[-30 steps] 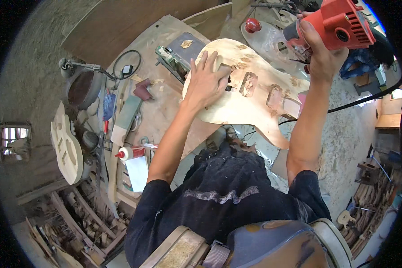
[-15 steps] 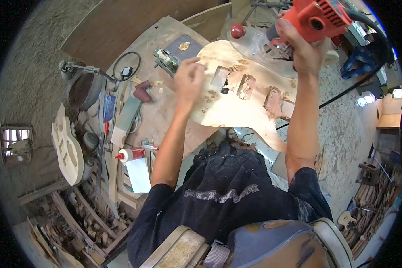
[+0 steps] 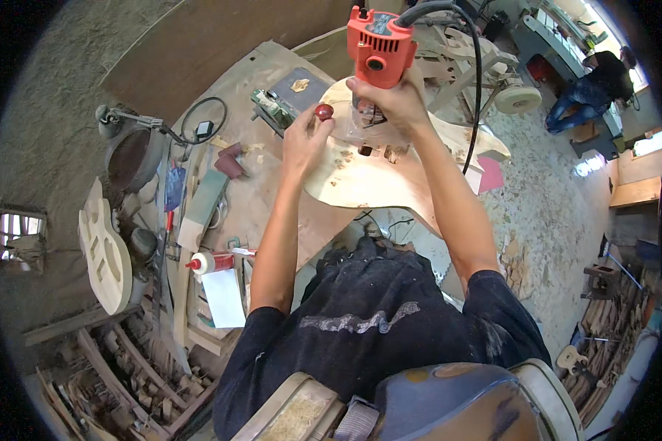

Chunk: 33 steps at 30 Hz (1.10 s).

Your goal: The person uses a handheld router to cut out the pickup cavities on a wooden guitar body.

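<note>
Over the pale wooden guitar body with its cut cavities is a red router with a black cord and a clear base. My right hand grips the router's body from below, thumb across its front. My left hand is closed on the red round knob at the router's left side. The base hides part of the cavities; whether it rests flat on the wood I cannot tell.
The workbench holds a clamp tool, sandpaper, a glue bottle and strips. Another guitar body stands left. A person in jeans is by a machine at upper right. Wood offcuts lie lower left.
The router has moved left from the upper right to over the guitar body and turned more upright. My left hand has left the wood's surface and taken hold of the knob.
</note>
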Each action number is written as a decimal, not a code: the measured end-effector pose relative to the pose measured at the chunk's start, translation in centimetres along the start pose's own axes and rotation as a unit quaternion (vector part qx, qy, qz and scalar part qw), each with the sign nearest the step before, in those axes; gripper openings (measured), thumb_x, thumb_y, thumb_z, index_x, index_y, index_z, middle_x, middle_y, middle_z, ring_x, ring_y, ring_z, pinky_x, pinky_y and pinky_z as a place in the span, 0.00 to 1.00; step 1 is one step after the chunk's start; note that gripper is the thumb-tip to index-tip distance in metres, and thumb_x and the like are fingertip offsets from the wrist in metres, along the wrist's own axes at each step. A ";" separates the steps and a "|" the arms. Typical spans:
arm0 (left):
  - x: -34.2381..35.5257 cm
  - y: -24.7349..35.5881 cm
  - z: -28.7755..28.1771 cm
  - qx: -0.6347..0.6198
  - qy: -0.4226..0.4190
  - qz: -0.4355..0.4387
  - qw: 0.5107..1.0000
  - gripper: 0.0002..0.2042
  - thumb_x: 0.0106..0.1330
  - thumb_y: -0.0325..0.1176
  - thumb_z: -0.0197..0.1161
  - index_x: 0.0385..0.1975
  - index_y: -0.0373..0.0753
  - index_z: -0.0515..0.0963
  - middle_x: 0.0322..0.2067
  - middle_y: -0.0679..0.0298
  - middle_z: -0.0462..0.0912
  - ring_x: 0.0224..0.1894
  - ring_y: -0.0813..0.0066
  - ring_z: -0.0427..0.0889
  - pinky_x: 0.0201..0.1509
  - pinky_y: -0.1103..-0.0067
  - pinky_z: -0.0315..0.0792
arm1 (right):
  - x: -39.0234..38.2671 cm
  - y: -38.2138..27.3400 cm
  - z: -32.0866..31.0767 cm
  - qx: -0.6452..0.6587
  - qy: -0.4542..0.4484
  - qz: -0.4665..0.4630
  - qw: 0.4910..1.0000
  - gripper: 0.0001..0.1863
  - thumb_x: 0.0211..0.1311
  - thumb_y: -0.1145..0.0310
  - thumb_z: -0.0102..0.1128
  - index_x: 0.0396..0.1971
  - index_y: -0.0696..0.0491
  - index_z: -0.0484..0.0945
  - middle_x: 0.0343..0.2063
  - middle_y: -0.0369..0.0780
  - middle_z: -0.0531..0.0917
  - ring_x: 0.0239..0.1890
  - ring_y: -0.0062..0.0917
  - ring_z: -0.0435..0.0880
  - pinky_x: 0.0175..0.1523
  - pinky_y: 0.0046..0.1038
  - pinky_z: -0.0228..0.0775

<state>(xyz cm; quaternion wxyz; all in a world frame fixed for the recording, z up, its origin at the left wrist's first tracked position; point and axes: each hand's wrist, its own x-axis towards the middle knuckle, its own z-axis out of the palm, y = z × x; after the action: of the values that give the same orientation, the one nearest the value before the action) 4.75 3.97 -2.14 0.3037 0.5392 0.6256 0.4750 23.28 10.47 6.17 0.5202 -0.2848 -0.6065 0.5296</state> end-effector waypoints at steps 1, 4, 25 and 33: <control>0.0 0.1 0.1 0.004 -0.009 0.002 1.000 0.25 0.68 0.48 0.66 0.56 0.35 0.82 0.50 0.53 0.87 0.52 0.64 0.85 0.60 0.72 0.73 | 0.0 0.4 -0.1 -0.002 0.009 0.009 1.000 0.21 0.53 0.69 0.80 0.43 0.57 0.79 0.32 0.35 0.84 0.30 0.19 0.84 0.31 0.24 0.79; 0.3 -0.4 0.0 0.074 0.012 0.064 0.995 0.23 0.66 0.45 0.67 0.56 0.37 0.83 0.56 0.49 0.85 0.57 0.55 0.84 0.62 0.69 0.73 | 0.3 1.3 -0.3 -0.024 0.009 -0.003 1.000 0.20 0.53 0.70 0.80 0.42 0.56 0.79 0.31 0.35 0.84 0.29 0.19 0.83 0.31 0.24 0.78; 1.2 -1.6 1.3 0.116 0.046 0.076 0.989 0.18 0.67 0.45 0.67 0.53 0.45 0.86 0.60 0.42 0.79 0.62 0.45 0.79 0.65 0.62 0.73 | 0.5 2.1 -1.0 -0.001 0.000 0.060 0.998 0.18 0.58 0.60 0.79 0.41 0.52 0.81 0.35 0.31 0.83 0.35 0.14 0.80 0.39 0.22 0.73; 1.2 -1.3 1.3 0.134 0.027 0.063 0.989 0.19 0.66 0.47 0.68 0.54 0.48 0.86 0.62 0.43 0.78 0.62 0.45 0.80 0.65 0.62 0.73 | 0.6 2.4 -1.9 -0.005 0.016 0.059 0.998 0.21 0.54 0.66 0.80 0.44 0.54 0.79 0.35 0.33 0.83 0.34 0.18 0.81 0.34 0.24 0.77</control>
<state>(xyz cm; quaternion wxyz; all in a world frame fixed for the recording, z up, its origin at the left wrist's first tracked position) 5.14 5.52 -3.60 0.1812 0.6003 0.6563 0.4195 24.41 12.38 3.96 0.4965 -0.3313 -0.5824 0.5519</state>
